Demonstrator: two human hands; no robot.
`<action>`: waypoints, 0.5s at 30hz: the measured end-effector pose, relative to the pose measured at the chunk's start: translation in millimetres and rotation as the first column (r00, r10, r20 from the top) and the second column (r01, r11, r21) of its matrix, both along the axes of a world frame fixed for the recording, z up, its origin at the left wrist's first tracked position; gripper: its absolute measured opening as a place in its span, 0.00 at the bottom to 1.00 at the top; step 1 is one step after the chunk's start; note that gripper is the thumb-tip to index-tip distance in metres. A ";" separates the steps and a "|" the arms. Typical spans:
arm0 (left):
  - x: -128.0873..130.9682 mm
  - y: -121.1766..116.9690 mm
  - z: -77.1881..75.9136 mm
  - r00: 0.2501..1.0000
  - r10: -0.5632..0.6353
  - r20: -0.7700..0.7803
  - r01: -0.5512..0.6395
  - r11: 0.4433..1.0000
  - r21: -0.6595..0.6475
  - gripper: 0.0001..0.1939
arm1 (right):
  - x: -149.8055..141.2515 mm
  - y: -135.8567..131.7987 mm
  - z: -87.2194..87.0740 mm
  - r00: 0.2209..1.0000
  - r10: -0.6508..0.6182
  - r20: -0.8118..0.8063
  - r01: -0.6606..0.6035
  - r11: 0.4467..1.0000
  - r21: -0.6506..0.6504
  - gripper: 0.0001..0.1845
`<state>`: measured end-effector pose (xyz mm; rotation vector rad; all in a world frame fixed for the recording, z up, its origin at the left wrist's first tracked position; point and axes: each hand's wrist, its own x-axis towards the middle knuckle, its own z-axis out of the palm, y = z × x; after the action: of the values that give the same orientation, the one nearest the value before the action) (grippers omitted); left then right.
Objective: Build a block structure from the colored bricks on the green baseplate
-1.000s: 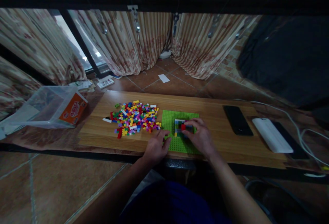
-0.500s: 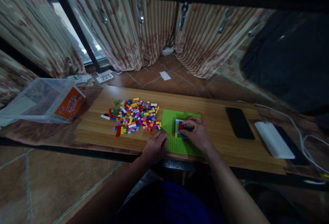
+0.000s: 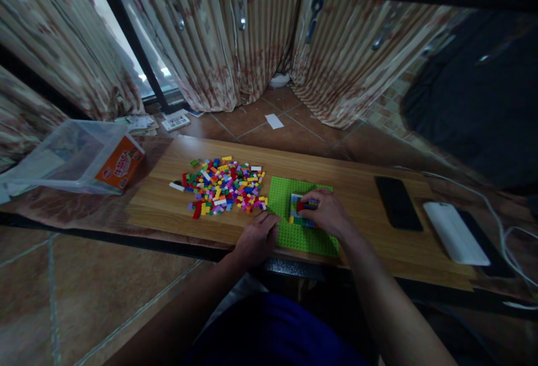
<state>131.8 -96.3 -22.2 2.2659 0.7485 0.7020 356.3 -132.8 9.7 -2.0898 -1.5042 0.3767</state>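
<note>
Indoors, wooden board [image 3: 357,186] before striped curtains [image 3: 264,46], right hand [image 3: 330,213] tight on red brick [image 3: 300,205], left hand [image 3: 257,237] of unclear grip.

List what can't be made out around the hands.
All in the head view:
Right part of the brick build: covered by the right hand.
Whether the red brick is seated: that hand hides its base.
Anything under the left hand: hidden by it.
Count of loose bricks: too small, overlapping.

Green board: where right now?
The green board lies just right of centre in the head view, on the wooden tabletop, between the brick pile and the black phone, with the right hand over it.
</note>
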 end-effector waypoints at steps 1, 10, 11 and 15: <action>0.0 0.0 -0.1 1.000 0.000 0.003 0.000 1.000 0.005 0.11 | 0.0 0.0 0.5 1.000 0.004 0.002 -0.004 1.000 -0.007 0.12; 0.7 0.4 -3.2 1.000 -0.011 0.003 0.011 1.000 0.020 0.11 | 10.2 -4.9 -4.4 0.983 -0.066 -0.169 0.082 0.993 0.087 0.15; 0.9 0.5 -3.2 1.000 -0.013 0.003 0.013 1.000 0.020 0.11 | 11.2 -5.1 -5.8 0.981 -0.102 -0.162 0.119 0.988 0.100 0.16; 1.2 0.5 -2.5 1.000 -0.008 0.004 0.008 1.000 0.025 0.11 | 7.7 -5.3 -14.1 0.986 -0.164 -0.030 0.167 0.974 0.151 0.23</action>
<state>133.0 -95.8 -24.7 2.2878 0.7327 0.7157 364.0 -138.1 -4.3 -2.0657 -1.2944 0.2095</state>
